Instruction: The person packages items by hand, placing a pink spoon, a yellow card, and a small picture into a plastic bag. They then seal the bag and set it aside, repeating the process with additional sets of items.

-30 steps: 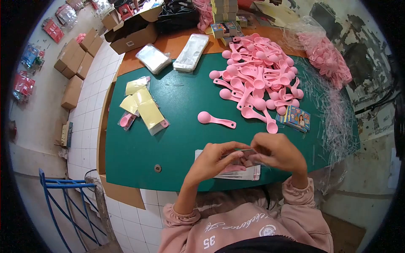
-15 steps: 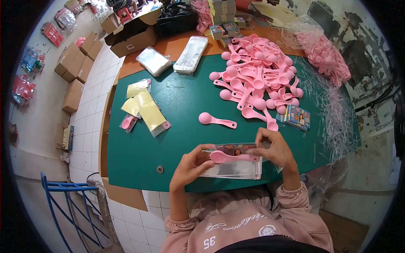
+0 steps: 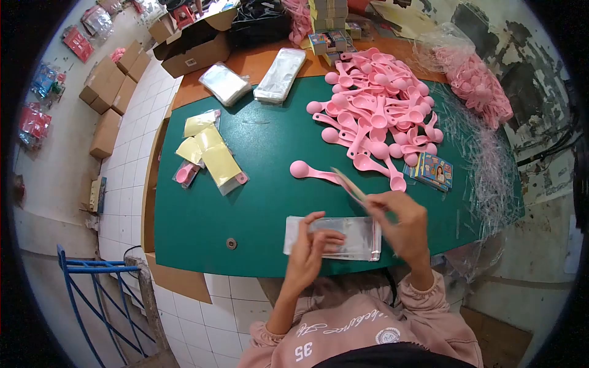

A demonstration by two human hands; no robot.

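My right hand (image 3: pixel 402 224) is closed on a thin packet (image 3: pixel 348 186), seen nearly edge-on and partly blurred, raised above the green mat. My left hand (image 3: pixel 311 248) has its fingers apart over a stack of clear plastic bags (image 3: pixel 353 238) at the mat's front edge. Beyond the packet lies a single pink spoon (image 3: pixel 310 172), its handle end partly hidden. A large pile of pink spoons (image 3: pixel 374 110) covers the back right of the mat. Small printed cards (image 3: pixel 435 171) lie at the right, beside that pile.
Filled packets with yellow cards (image 3: pixel 219 161) lie on the left. Two stacks of clear bags (image 3: pixel 226 84) (image 3: pixel 280 75) stand at the back. An open carton (image 3: pixel 195 55) is behind them. Plastic scraps (image 3: pixel 485 178) cover the right side.
The packet with the pink spoon has left the bag stack and been turned edge-on in my right hand. My left hand has let go of it and moved right, over the bags.
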